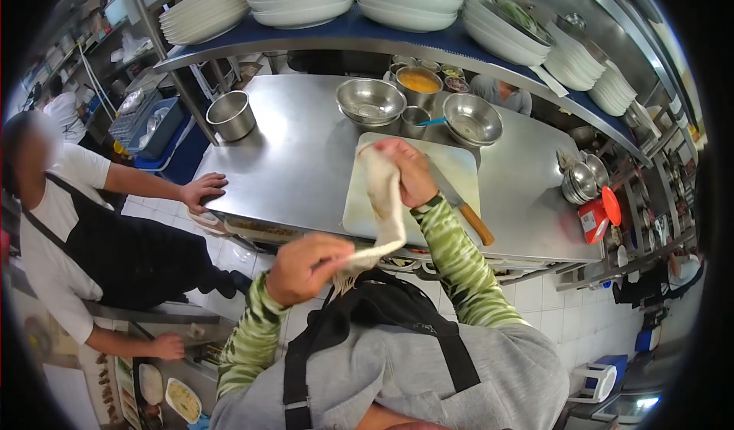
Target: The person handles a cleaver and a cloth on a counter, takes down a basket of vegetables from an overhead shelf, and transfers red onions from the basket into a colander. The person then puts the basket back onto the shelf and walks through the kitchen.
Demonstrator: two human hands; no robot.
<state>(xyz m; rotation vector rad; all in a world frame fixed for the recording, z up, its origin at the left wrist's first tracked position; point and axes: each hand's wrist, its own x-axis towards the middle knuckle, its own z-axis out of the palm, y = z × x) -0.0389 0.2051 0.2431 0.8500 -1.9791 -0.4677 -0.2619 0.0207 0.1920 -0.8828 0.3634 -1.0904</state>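
Pale cloth (387, 201) is in both hands, in front of the chest, across the near part of the cutting board (356, 208). Left hand (306, 269) pinches the lower end between thumb and fingers (slightly blurred, exact finger contact is a guess). Right hand (413, 172) has its fingers curled in on the upper end, grip mostly hidden by the back of the hand. Cloth bends between them, rope-like toward the left, fringe loose under the left hand. Two-ended hold probably controls the twist and spread; one hand would let it flop. Can't tell if it touches the board.

Knife (462, 207) lies flat, blade on the board, wooden handle past its right side toward the wearer. Likely parked so it's out of the cloth's way yet easy to grab with the right.

Metal bowls (371, 103) and a pot of orange stuff (419, 81) sit behind the board, presumably to free the near strip of the desk (294, 151). Plates (298, 0) are stacked on the shelf (321, 40) above, likely to save desk space. Co-worker's hand (204, 191) rests on the desk's left edge, well apart from the cloth.
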